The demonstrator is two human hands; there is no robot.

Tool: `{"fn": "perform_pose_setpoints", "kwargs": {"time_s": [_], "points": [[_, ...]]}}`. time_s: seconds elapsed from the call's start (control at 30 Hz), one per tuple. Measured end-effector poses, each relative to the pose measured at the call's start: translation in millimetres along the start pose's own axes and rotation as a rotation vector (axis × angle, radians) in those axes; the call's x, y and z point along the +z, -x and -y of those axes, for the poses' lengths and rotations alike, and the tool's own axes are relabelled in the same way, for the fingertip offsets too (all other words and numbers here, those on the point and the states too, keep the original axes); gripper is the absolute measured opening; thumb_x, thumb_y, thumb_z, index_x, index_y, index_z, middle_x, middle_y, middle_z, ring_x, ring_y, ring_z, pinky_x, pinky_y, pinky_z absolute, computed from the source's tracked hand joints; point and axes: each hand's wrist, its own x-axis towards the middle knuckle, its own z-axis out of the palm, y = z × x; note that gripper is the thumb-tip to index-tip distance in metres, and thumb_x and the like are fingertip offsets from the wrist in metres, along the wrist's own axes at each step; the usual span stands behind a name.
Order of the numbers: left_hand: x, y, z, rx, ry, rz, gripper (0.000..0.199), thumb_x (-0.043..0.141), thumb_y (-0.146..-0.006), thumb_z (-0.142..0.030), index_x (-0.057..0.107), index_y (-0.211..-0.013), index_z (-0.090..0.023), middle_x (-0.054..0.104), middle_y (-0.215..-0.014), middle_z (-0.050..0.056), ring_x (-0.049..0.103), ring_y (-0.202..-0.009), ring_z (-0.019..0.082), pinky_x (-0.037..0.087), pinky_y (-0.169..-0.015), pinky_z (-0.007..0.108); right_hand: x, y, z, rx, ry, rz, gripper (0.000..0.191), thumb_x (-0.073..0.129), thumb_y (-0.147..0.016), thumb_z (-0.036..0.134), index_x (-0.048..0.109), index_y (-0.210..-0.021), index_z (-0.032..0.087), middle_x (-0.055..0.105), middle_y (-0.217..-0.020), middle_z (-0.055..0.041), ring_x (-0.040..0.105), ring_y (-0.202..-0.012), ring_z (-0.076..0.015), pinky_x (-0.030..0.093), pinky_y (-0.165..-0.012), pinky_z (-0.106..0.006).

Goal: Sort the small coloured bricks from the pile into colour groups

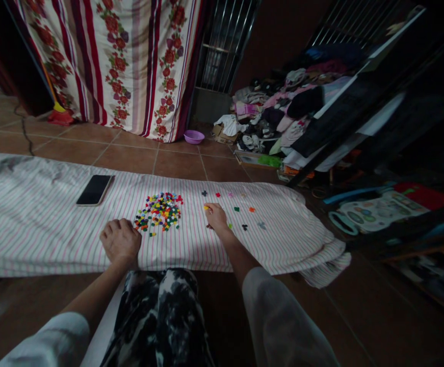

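Note:
A pile of small multicoloured pieces [162,210] lies on the striped cloth [183,250]. Just left of it my left hand [121,239] rests on the cloth, fingers curled, and whether anything is under them is hidden. My right hand [216,216] pinches a small yellow piece [206,207] right of the pile. Small same-colour clusters are spread around and beyond that hand: dark grey [204,193], red [217,194], pink [230,194], green [237,209], orange [252,209], black [244,227] and grey [261,225]. Brown and light green ones are partly covered by my right hand.
A phone [95,190] lies on the cloth at the left. Beyond the cloth are a floral curtain [130,61], a purple basin [194,136] and a heap of clothes [275,109]. A dark slanted frame [344,122] stands at the right.

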Motion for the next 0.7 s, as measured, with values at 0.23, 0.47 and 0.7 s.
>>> {"fn": "perform_pose_setpoints", "kwargs": {"time_s": [0.23,0.47,0.7], "points": [[-1.0,0.0,-0.1,-0.002,0.015,0.012,0.033,0.034,-0.086,-0.03,0.059,-0.096,-0.012,0.056,-0.101,0.017,0.046,-0.103,0.03,0.031,-0.085,0.042,-2.2,1.4,-2.6,0.028,-0.052,0.015,0.036,0.05,-0.077,0.015,0.07,-0.106,0.022,0.061,-0.103,-0.0039,0.06,-0.081,-0.013,0.051,-0.081,-0.028],[-2.7,0.3,0.0,-0.002,0.005,0.01,0.031,0.035,-0.086,-0.03,0.059,-0.096,-0.013,0.056,-0.101,0.016,0.046,-0.103,0.03,0.031,-0.085,0.041,-5.3,0.1,10.2,-0.042,-0.037,-0.085,0.035,0.05,-0.078,0.015,0.071,-0.106,0.017,0.061,-0.101,-0.0077,0.059,-0.085,-0.0165,0.049,-0.086,-0.029],[-2.7,0.4,-0.1,-0.005,0.012,0.008,0.032,0.034,-0.086,-0.03,0.06,-0.095,-0.013,0.056,-0.1,0.017,0.046,-0.103,0.03,0.031,-0.085,0.042,14.6,15.1,50.5,-0.179,-0.101,0.04,0.03,0.048,-0.084,0.014,0.072,-0.1,0.021,0.064,-0.1,-0.0047,0.061,-0.088,-0.0144,0.047,-0.086,-0.026]]}}
